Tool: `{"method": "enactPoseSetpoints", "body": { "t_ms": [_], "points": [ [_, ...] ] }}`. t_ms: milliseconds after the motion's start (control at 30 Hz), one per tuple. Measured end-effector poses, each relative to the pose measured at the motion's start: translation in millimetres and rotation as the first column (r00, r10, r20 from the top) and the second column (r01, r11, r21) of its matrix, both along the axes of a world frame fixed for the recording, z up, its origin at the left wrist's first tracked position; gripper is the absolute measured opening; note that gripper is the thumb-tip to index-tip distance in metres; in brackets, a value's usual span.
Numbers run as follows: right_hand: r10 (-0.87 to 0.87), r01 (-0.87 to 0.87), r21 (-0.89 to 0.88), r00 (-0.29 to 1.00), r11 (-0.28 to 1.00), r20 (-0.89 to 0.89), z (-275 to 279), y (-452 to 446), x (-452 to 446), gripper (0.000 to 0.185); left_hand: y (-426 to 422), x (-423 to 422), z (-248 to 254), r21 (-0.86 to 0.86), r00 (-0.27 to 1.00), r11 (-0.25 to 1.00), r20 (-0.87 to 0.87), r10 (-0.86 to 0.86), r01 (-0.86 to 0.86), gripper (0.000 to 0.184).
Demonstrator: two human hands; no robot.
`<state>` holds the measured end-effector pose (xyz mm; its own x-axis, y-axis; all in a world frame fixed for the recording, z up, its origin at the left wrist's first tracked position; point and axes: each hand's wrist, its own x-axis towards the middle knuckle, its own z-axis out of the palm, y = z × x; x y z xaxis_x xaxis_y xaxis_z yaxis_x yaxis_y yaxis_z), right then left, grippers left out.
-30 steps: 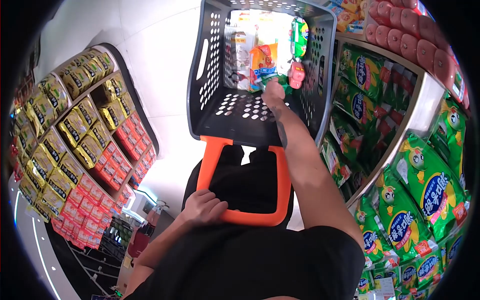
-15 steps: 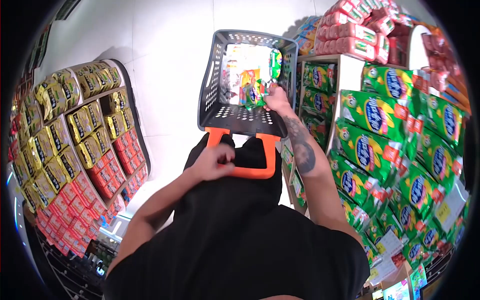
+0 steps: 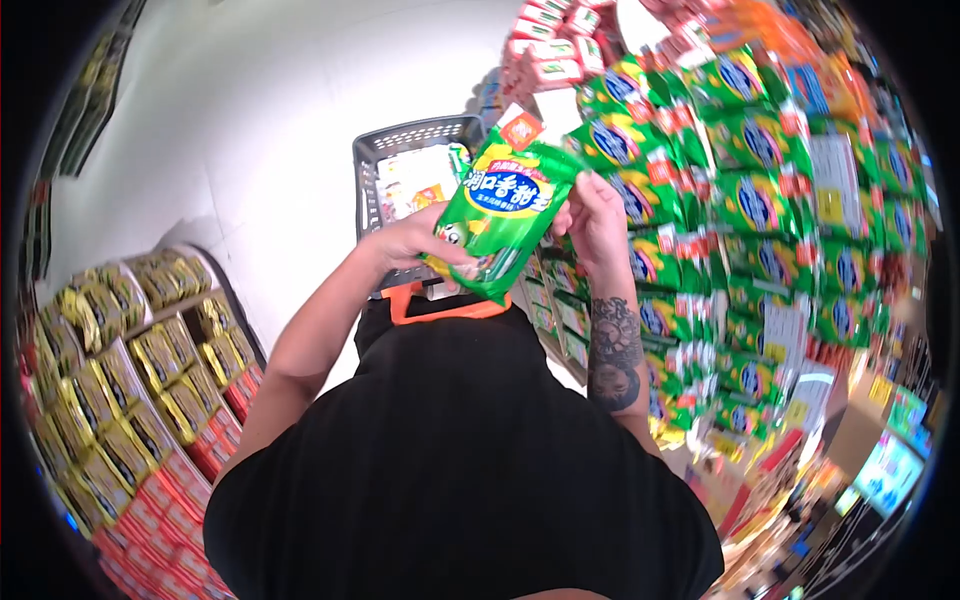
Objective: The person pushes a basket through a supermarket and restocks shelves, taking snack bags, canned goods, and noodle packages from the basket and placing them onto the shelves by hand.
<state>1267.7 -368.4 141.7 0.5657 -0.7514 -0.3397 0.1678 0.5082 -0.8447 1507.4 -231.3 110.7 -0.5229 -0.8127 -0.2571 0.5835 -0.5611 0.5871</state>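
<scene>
A shiny green snack packet with a blue oval label and a red-and-white tag is held tilted in front of my body. My left hand grips its lower left side, thumb across the front. The fingers of my right hand are closed on its right edge. Behind the packet is a dark grey shopping basket with perforated walls and several colourful packs inside. Its orange handle rests against my black clothes, partly hidden by the packet.
To my right rises a large display of similar green packets, with red-and-white packs at its far end. Price cards hang among them. On the left stands a shelf of gold packs and red packs. Pale floor lies ahead.
The green packet has come up out of the basket in my right hand. My left hand has moved from beside the orange handle onto the packet. The view has turned right.
</scene>
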Motion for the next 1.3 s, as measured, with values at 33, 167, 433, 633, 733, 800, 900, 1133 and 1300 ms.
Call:
{"method": "enactPoseSetpoints", "body": {
  "t_ms": [33, 167, 433, 633, 733, 800, 900, 1133, 1300],
  "points": [
    [-0.037, 0.037, -0.025, 0.999, 0.999, 0.022, 5.2, 3.6, -9.4, 0.035, -0.6, -16.7, 7.7, 0.012, 0.997, 0.999, 0.066, 0.032, -0.033, 0.075],
    [-0.305, 0.305, -0.054, 0.952, 0.951, 0.007, 27.3, 38.4, -38.5, 0.033, -1.3, -56.3, 27.9, -0.092, 0.975, 0.995, 0.214, 0.062, -0.043, 0.072],
    [-0.348, 0.381, -0.255, 0.923, 0.889, 0.166, 42.0, 68.5, -83.1, 0.026, -2.4, -77.7, 56.4, -0.333, 0.882, 0.931, 0.470, 0.024, 0.153, 0.069],
    [-0.528, 0.480, -0.411, 0.850, 0.775, -0.002, 52.1, 63.1, -80.3, 0.024, -1.3, -91.5, 82.1, -0.311, 0.802, 0.926, 0.597, 0.015, 0.215, 0.069],
    [-0.533, 0.488, -0.378, 0.846, 0.787, -0.016, 60.0, 63.6, -86.2, 0.024, -1.3, -102.5, 86.8, -0.308, 0.826, 0.928, 0.564, -0.001, 0.212, 0.064],
    [-0.581, 0.529, -0.406, 0.814, 0.745, -0.005, 53.2, 60.0, -89.1, 0.023, -2.2, -107.3, 90.4, -0.225, 0.835, 0.952, 0.548, -0.051, 0.207, 0.066],
    [-0.533, 0.476, -0.409, 0.846, 0.779, -0.031, 56.3, 55.5, -98.9, 0.022, -4.8, -107.7, 83.1, -0.277, 0.818, 0.933, 0.574, -0.033, 0.231, 0.069],
    [-0.251, 0.244, -0.282, 0.968, 0.928, 0.012, 75.4, 65.8, -88.3, 0.050, -10.7, -112.2, 83.2, -0.322, 0.850, 0.930, 0.526, 0.019, 0.178, 0.064],
    [-0.233, 0.211, -0.350, 0.972, 0.913, -0.021, 88.2, 55.6, -87.3, 0.046, -11.5, -114.5, 84.3, -0.212, 0.866, 0.962, 0.498, -0.044, 0.171, 0.059]
  ]
}}
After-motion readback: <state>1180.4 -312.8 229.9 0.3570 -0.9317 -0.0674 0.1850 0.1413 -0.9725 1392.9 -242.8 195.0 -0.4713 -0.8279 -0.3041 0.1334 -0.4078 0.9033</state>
